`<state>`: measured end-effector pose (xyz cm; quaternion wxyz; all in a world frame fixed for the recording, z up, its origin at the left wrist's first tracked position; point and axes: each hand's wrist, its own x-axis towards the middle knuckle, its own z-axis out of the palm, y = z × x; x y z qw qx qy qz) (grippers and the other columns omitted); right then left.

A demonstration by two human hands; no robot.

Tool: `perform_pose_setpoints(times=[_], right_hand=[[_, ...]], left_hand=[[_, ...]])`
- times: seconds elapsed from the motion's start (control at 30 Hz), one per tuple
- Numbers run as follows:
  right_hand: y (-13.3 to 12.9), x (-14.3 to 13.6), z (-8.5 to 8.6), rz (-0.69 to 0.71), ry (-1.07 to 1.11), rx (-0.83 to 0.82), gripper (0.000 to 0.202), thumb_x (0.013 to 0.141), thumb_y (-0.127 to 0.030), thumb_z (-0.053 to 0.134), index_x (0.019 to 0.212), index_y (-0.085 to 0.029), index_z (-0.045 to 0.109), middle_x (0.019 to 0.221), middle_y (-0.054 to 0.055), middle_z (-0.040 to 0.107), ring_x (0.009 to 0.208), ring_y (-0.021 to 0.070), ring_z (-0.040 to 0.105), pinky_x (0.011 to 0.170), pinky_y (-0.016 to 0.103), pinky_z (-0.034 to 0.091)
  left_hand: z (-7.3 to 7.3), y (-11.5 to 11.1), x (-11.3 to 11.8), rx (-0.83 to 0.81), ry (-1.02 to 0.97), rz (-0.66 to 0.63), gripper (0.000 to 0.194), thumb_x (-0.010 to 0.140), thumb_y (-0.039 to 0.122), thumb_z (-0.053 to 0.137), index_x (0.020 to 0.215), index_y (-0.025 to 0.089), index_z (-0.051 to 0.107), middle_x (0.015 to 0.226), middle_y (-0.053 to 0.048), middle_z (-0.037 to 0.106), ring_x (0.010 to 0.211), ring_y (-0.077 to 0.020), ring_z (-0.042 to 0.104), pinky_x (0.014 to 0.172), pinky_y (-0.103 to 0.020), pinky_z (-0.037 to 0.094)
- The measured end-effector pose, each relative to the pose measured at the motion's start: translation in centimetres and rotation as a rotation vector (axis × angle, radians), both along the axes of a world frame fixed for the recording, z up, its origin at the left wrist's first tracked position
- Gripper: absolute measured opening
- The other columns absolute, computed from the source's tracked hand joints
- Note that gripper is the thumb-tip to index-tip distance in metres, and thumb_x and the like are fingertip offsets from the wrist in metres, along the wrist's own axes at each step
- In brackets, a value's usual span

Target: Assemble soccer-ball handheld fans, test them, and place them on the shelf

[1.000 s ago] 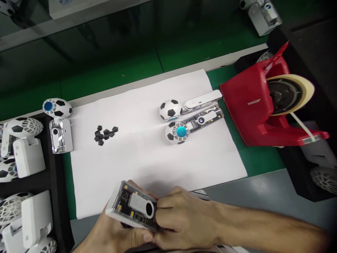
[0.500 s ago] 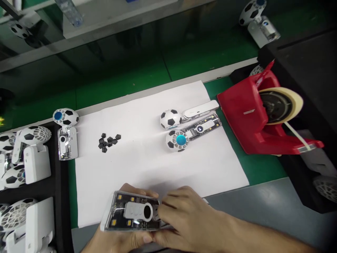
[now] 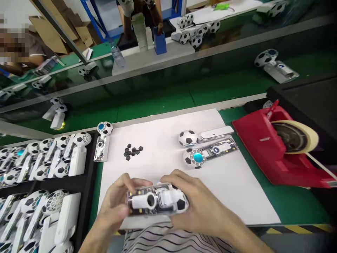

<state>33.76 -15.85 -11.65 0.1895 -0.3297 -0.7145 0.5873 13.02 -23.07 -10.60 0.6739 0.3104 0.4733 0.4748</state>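
Fan [image 3: 158,202], clear-handled with a football head, held low over white paper [image 3: 168,165] on a green bench [image 3: 289,207], trays of fans [image 3: 39,168] at left, left hand [image 3: 118,203] and right hand [image 3: 195,203] curled closed around its ends.

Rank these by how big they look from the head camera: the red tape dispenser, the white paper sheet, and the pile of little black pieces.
1. White paper sheet, by far the largest.
2. Red tape dispenser.
3. Pile of little black pieces, the smallest.
All lie at similar distances, so the order looks safe.
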Motion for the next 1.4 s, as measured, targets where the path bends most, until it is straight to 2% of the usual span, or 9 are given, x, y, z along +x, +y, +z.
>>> perform_pose_setpoints(times=[0.1, 0.2, 0.33, 0.5, 0.63, 0.73, 0.87, 1.1, 1.4], right_hand=[[1.3, 1.1, 1.6, 0.196, -0.217, 0.204, 0.035, 0.064, -0.013, 0.07, 0.097, -0.023, 0.061, 0.085, -0.002, 0.051, 0.067, 0.0151, 0.053, 0.057, 0.026, 0.038], [2.0, 1.3, 2.1, 0.316, -0.411, 0.469, 0.03, 0.065, -0.014, 0.065, 0.093, -0.023, 0.059, 0.084, 0.001, 0.052, 0.061, 0.0181, 0.051, 0.052, 0.028, 0.033], [2.9, 0.8, 2.5, 0.34, -0.586, 0.833, 0.044, 0.063, -0.005, 0.061, 0.103, -0.022, 0.059, 0.096, 0.008, 0.058, 0.07, 0.0265, 0.059, 0.055, 0.033, 0.041], [4.3, -0.2, 4.6, 0.06, -0.43, 1.097, 0.062, 0.07, 0.006, 0.05, 0.127, -0.019, 0.052, 0.111, 0.014, 0.058, 0.093, 0.0314, 0.059, 0.07, 0.04, 0.051], [3.1, -0.8, 4.6, -0.317, -0.088, 0.637, 0.037, 0.094, -0.011, 0.047, 0.129, -0.02, 0.046, 0.108, 0.01, 0.061, 0.093, 0.023, 0.062, 0.079, 0.038, 0.054], [1.1, -1.7, 3.2, -0.169, 0.067, 0.104, 0.026, 0.098, -0.034, 0.055, 0.12, -0.021, 0.05, 0.095, 0.004, 0.063, 0.084, 0.0182, 0.065, 0.07, 0.031, 0.057], [-0.7, -3.4, 1.8, -0.092, 0.284, -0.265, 0.056, 0.094, -0.035, 0.064, 0.142, -0.025, 0.038, 0.125, 0.007, 0.058, 0.099, 0.0167, 0.066, 0.087, 0.032, 0.059], [-0.2, -3.3, 2.5, -0.001, 0.384, -0.257, 0.075, 0.097, -0.023, 0.06, 0.157, -0.036, 0.017, 0.15, 0.002, 0.047, 0.127, 0.0197, 0.054, 0.104, 0.036, 0.051], [-0.4, -3.2, 3.5, -0.048, 0.238, -0.091, 0.047, 0.088, -0.008, 0.059, 0.133, -0.02, 0.053, 0.106, 0.004, 0.066, 0.091, 0.0178, 0.061, 0.085, 0.035, 0.056]], left_hand=[[1.2, 0.4, -1.0, -0.182, 0.117, -0.314, 0.049, 0.071, 0.036, 0.084, 0.105, 0.021, 0.052, 0.084, -0.001, 0.067, 0.062, -0.0106, 0.057, 0.054, -0.018, 0.041], [2.7, 1.0, -0.9, -0.238, 0.321, -0.524, 0.043, 0.076, 0.04, 0.078, 0.107, 0.02, 0.056, 0.079, 0.001, 0.061, 0.065, -0.0107, 0.053, 0.056, -0.019, 0.038], [3.6, 1.5, 0.1, -0.24, 0.562, -0.545, 0.027, 0.086, 0.042, 0.068, 0.093, 0.019, 0.056, 0.077, 0.002, 0.059, 0.068, -0.0122, 0.056, 0.062, -0.022, 0.043], [2.5, 1.7, 1.8, -0.18, 0.067, -0.374, 0.037, 0.088, 0.045, 0.065, 0.107, 0.02, 0.045, 0.089, -0.004, 0.066, 0.062, -0.0129, 0.063, 0.055, -0.023, 0.048], [2.2, 2.2, 2.8, 0.006, -0.044, -0.013, 0.032, 0.097, 0.05, 0.047, 0.102, 0.018, 0.047, 0.07, -0.001, 0.064, 0.051, -0.0127, 0.06, 0.046, -0.021, 0.045], [2.4, 2.8, 3.2, 0.106, 0.117, 0.175, 0.027, 0.098, 0.044, 0.046, 0.099, 0.017, 0.05, 0.074, -0.003, 0.067, 0.064, -0.0153, 0.065, 0.055, -0.022, 0.048], [2.4, 3.3, 3.4, 0.212, 0.281, 0.356, 0.024, 0.096, 0.04, 0.052, 0.105, 0.017, 0.054, 0.097, -0.006, 0.069, 0.09, -0.0187, 0.066, 0.08, -0.028, 0.053], [3.7, 4.7, 3.1, 0.237, 0.256, 0.427, 0.036, 0.076, 0.034, 0.077, 0.101, 0.017, 0.059, 0.087, -0.002, 0.064, 0.075, -0.0146, 0.06, 0.067, -0.025, 0.05], [4.2, 3.7, 4.8, 0.213, 0.306, 0.49, 0.025, 0.081, 0.027, 0.075, 0.098, 0.02, 0.059, 0.092, -0.001, 0.066, 0.085, -0.0158, 0.067, 0.073, -0.026, 0.055]])
